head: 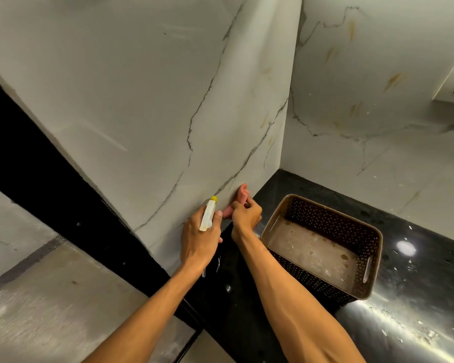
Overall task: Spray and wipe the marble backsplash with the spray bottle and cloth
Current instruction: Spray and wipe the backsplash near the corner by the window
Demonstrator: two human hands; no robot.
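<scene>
Head view

1. Position of parts. The white, grey-veined marble backsplash (168, 113) fills the upper half of the frame and turns a corner right of centre. The left hand (199, 234), at lower centre, has its fingers curled round the neck of the white-headed trigger spray bottle with a yellow nozzle tip (207, 216). The nozzle points up at the slab. The bottle body below the hand is dark and hard to make out. Just right of it, the right hand (247, 216) pinches a small pink soft cloth (243, 196) and holds it against the foot of the marble.

2. Handling. The cloth is limp and will bunch, so a flatter spread under the fingers would likely cover more stone. The bottle looks light; the neck is the correct hold, with one finger free for the trigger. Wet polished marble is probably slippery, so press firmly.

3. Edges and room. The glossy black stone countertop (417, 231) meets the backsplash directly below the cloth. The inside corner of the two slabs lies just right of the right hand. A brown perforated plastic basket (338, 224) stands on the counter near the right forearm and limits sweeps toward the right of the frame. Open marble extends upward and to the left, ending at a black band along the slab's left edge
</scene>
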